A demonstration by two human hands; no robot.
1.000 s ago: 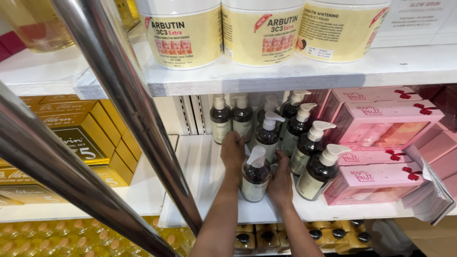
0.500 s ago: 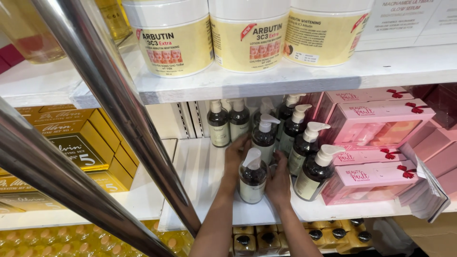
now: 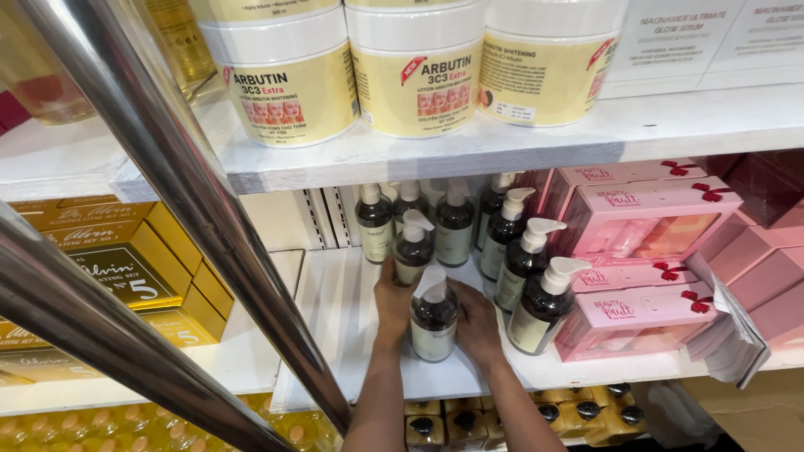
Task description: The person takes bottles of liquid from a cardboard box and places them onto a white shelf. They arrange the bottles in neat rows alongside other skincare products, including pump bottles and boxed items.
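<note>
Both hands' grip closed around upright pump bottle (image 3: 434,322), left hand (image 3: 392,303), right hand (image 3: 476,322), nozzle pointing left

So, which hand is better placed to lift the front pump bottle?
Probably the right hand: it wraps the front pump bottle from the side. The left hand lies beside it, partly toward the bottle behind.
</note>
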